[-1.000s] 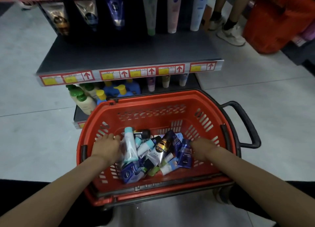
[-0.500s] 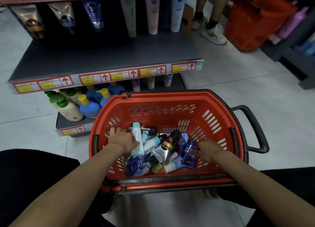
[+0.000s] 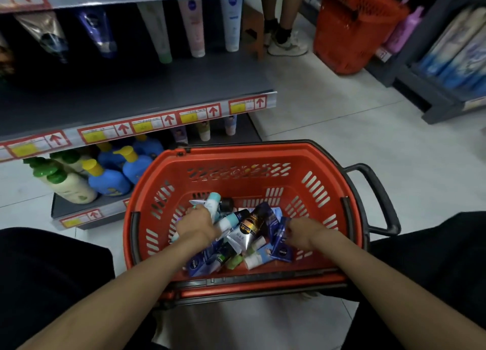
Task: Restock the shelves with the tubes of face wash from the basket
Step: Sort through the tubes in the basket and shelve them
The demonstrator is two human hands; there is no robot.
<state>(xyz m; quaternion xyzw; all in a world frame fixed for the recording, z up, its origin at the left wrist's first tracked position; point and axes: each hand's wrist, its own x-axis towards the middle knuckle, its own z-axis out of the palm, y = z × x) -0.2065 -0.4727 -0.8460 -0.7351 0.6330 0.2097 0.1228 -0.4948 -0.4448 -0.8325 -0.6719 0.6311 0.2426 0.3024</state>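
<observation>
Since 0.5 s ago our right hand [image 3: 302, 232] has slid in against the dark-blue tube [image 3: 281, 240], while our left hand [image 3: 196, 224] closes around a white-and-teal tube [image 3: 211, 205] — whether the right grips, we cannot tell. All the tubes lie heaped in the red basket [image 3: 236, 160]; they look light, soft-bodied and slick — best pinched near the stiff cap.

Illumination is dim and diffuse overhead light: the floor [image 3: 328, 118] beyond the right hand [image 3: 302, 231] reads brightest, while the shelf [image 3: 131, 86] recess beyond the left hand [image 3: 196, 224] falls into deep shadow. Wide-angle distortion bows straight edges toward the frame borders. Focus is soft overall, with slight blur at both hands and stronger smearing on products toward the corners.
</observation>
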